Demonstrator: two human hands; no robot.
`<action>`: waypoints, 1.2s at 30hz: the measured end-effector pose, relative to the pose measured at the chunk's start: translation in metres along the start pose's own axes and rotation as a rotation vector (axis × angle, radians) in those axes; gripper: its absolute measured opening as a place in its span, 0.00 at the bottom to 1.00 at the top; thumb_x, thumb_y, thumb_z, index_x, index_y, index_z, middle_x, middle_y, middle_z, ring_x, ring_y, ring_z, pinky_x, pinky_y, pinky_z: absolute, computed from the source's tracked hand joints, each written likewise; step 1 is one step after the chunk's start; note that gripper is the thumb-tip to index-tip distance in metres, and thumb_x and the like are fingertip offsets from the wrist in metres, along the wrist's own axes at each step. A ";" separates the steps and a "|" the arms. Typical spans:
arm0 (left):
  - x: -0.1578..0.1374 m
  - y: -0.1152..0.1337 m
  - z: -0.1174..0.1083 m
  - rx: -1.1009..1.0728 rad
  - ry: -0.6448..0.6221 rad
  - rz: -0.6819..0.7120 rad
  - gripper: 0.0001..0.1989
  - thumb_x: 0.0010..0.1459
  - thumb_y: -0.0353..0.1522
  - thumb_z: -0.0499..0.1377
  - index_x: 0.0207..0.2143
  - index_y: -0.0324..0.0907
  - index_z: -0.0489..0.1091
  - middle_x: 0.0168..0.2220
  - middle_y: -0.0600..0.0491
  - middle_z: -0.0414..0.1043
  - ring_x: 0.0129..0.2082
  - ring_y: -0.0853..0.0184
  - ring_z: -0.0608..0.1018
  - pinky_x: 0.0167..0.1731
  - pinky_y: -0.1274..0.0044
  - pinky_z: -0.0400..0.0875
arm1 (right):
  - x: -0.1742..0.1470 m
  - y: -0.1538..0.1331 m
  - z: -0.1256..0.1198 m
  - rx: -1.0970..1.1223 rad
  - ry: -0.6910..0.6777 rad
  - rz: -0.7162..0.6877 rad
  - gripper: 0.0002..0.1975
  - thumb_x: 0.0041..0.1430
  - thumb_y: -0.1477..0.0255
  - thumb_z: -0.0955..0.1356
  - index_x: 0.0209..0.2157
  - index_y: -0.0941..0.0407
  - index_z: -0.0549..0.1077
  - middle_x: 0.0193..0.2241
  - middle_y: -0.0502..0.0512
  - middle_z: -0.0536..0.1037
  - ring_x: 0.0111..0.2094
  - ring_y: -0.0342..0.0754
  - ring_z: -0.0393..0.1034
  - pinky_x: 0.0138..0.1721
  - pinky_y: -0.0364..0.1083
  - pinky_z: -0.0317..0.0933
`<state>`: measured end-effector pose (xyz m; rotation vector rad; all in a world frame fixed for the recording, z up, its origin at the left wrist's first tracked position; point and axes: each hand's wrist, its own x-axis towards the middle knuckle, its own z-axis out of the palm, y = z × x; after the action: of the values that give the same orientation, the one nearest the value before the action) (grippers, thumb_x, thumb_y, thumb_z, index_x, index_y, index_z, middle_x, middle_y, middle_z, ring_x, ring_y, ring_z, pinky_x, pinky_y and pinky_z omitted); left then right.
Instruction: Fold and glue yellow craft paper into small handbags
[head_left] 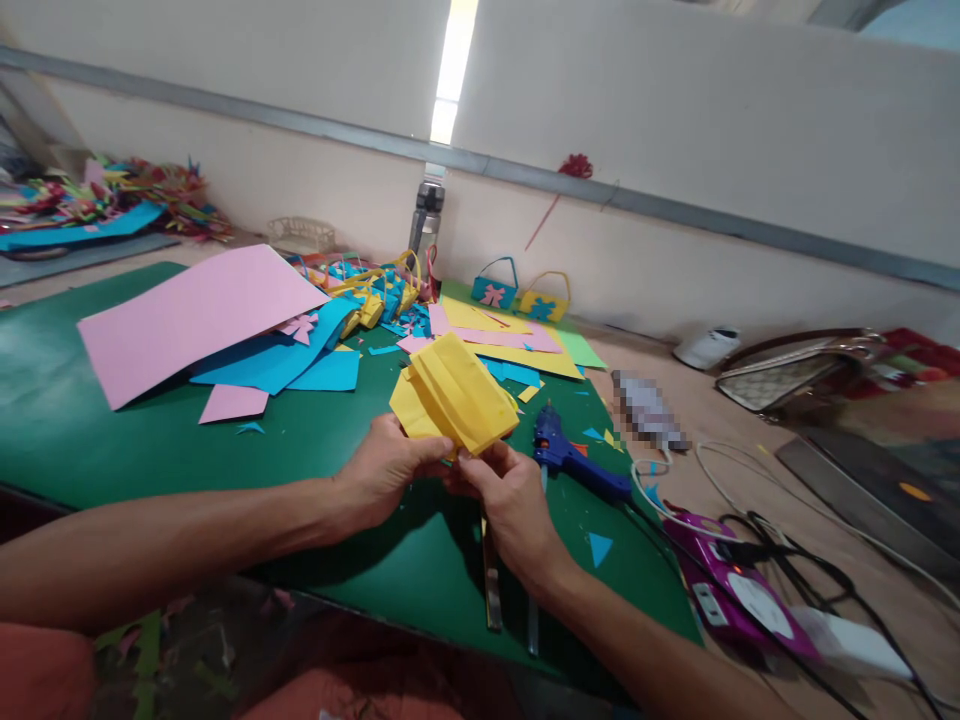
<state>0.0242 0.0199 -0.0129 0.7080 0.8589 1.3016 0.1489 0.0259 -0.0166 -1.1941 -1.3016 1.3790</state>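
A folded yellow paper piece [457,390], shaped like a small flat bag, is held up over the green mat [330,440]. My left hand [382,470] grips its lower left edge, thumb on top. At the lower right corner, my right hand [510,490] pinches it between thumb and fingers. Below the right hand, a narrow strip-like tool [491,590] lies on the mat, its upper end hidden by the hand. Just to the right rests a blue glue gun [574,455], and a clear glue stick [534,625] shows partly behind my right wrist.
Pink sheets [202,310] and blue sheets [322,370] lie at left. Small finished paper bags [495,290] lean at the wall near a bottle [426,220]. A purple power strip [735,580] with cables, a handbag [780,375] and paper scraps [600,547] are at right.
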 end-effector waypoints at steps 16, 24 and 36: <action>0.002 0.006 -0.003 -0.063 -0.008 -0.032 0.19 0.36 0.23 0.60 0.36 0.35 0.70 0.34 0.47 0.74 0.26 0.68 0.74 0.22 0.79 0.67 | -0.007 -0.006 0.002 -0.161 -0.032 -0.040 0.11 0.45 0.65 0.70 0.26 0.60 0.73 0.23 0.53 0.75 0.25 0.45 0.68 0.28 0.43 0.64; 0.004 0.002 -0.006 -0.046 -0.004 -0.059 0.20 0.35 0.23 0.59 0.36 0.35 0.70 0.34 0.47 0.73 0.25 0.70 0.73 0.22 0.80 0.66 | -0.005 -0.006 0.001 -0.128 -0.049 0.006 0.10 0.44 0.66 0.70 0.26 0.60 0.73 0.21 0.54 0.75 0.23 0.45 0.68 0.27 0.43 0.64; 0.003 0.000 -0.008 0.028 -0.040 -0.054 0.15 0.40 0.26 0.61 0.35 0.35 0.69 0.30 0.48 0.73 0.24 0.68 0.73 0.23 0.78 0.68 | -0.006 -0.007 -0.001 -0.190 -0.022 -0.034 0.10 0.45 0.66 0.69 0.25 0.60 0.74 0.21 0.54 0.75 0.23 0.45 0.67 0.26 0.42 0.61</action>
<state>0.0176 0.0230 -0.0170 0.7255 0.8593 1.2252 0.1510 0.0212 -0.0094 -1.2795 -1.4887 1.2688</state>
